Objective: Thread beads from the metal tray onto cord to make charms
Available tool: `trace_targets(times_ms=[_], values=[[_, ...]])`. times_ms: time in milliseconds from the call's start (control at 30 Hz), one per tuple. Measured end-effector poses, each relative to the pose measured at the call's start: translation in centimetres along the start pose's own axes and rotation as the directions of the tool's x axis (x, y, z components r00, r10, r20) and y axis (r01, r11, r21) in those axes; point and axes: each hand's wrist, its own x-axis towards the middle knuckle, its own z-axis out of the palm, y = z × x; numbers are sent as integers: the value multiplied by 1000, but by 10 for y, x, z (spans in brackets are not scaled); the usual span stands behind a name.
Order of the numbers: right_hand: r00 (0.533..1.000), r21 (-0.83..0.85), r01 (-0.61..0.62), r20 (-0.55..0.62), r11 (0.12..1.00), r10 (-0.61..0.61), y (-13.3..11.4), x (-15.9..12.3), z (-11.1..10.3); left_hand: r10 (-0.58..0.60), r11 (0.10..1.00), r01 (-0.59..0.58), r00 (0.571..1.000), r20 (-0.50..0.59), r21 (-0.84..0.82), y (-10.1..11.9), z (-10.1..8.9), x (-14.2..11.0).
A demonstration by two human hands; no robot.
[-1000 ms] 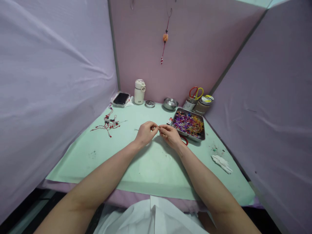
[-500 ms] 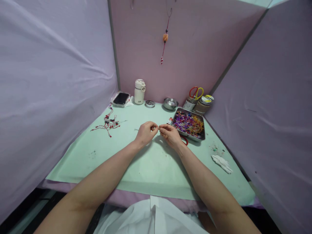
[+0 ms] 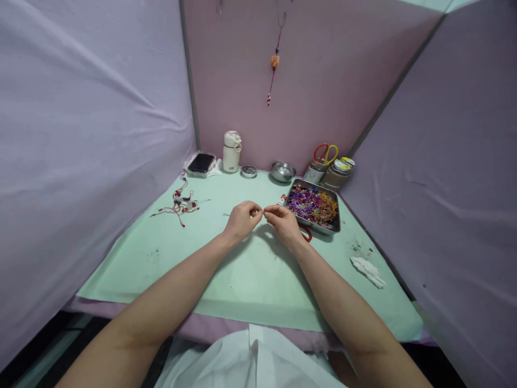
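Note:
Over the middle of the green table cover point(image 3: 250, 269), my left hand point(image 3: 243, 220) and my right hand point(image 3: 281, 220) meet fingertip to fingertip. Both are closed in a pinch. Whatever lies between the fingers is too small to make out. Close to my right hand stands a metal tray point(image 3: 319, 229) filled with purple beads point(image 3: 302, 202) and golden strings point(image 3: 326, 209). A red scissor handle point(image 3: 306, 234) shows partly from behind my right wrist. Thin wire-like ends point(image 3: 226, 215) stick out just left of my left hand.
Red beaded cords point(image 3: 181, 203) lie at left. Along the back stand a phone point(image 3: 201, 163) on a box, a white bottle point(image 3: 231, 153), a round tin point(image 3: 249, 172), a steel bowl point(image 3: 283, 172) and jars point(image 3: 337, 173). A white glove point(image 3: 368, 271) lies right; a beaded pendant point(image 3: 274, 62) hangs above.

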Motion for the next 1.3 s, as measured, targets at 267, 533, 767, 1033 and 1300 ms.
trace_targets(times_ms=[267, 533, 767, 1033, 1300], values=[[998, -107, 69, -5, 992, -70, -5, -3, 1, -6, 1000, 6, 1000, 3, 5, 1, 0, 0], [995, -138, 93, -25, 986, -98, -9, -4, 2, -24, 1000, 25, 1000, 8, -9, 0, 0, 0], [995, -149, 91, -35, 985, -97, -8, -4, 2, -73, 996, 74, 997, 24, -42, 2, -1, 0], [994, -141, 95, -36, 985, -101, -9, -4, 2, -174, 977, 182, 982, 79, -113, 4, -2, 2], [994, -133, 98, -26, 986, -102, -6, -3, 1, -222, 952, 238, 970, 101, -192, -3, 2, 2]])
